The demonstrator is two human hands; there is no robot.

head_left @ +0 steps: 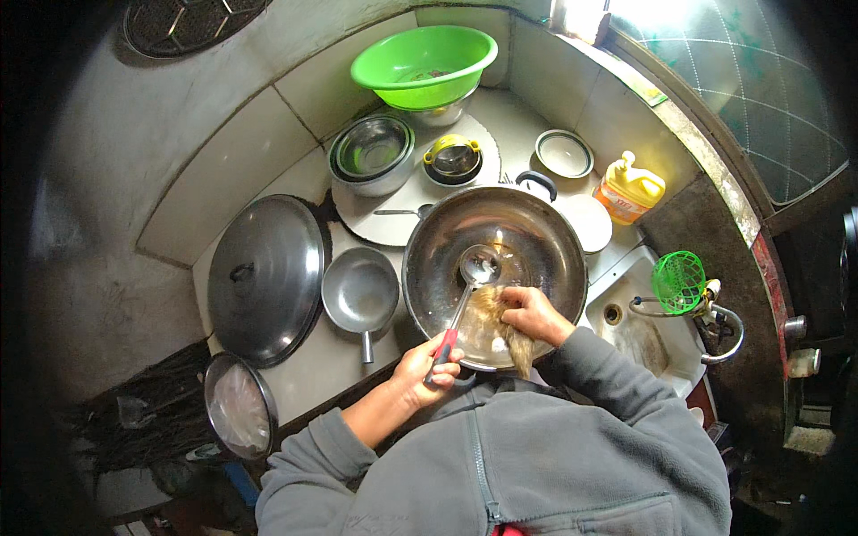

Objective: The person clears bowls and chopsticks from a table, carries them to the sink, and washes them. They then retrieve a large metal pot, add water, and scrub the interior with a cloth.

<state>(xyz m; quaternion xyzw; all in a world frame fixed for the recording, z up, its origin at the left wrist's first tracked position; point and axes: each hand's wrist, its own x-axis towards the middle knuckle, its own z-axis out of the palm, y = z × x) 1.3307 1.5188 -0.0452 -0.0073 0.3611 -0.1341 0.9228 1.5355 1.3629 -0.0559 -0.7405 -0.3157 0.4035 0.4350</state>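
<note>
A large metal wok (549, 234) stands on the counter directly before me. My left hand (425, 372) grips the red and black handle of a metal ladle (480, 266), whose bowl is over the middle of the wok. In my right hand (536, 315) is a tan, fibrous loofah-like scrubber (488, 305). Its upper part lies close to the ladle's shaft inside the wok, and its lower end hangs over the near rim. Whether the scrubber touches the ladle, I cannot tell.
Left are a large lid (268, 281) and a small pan (360, 288). Behind stand nested metal bowls (375, 151), a yellow-handled strainer (452, 157) and a green basin (422, 63). To the right are a white plate (588, 224), a yellow detergent jug (629, 187) and a sink (643, 342) with a green basket (677, 281).
</note>
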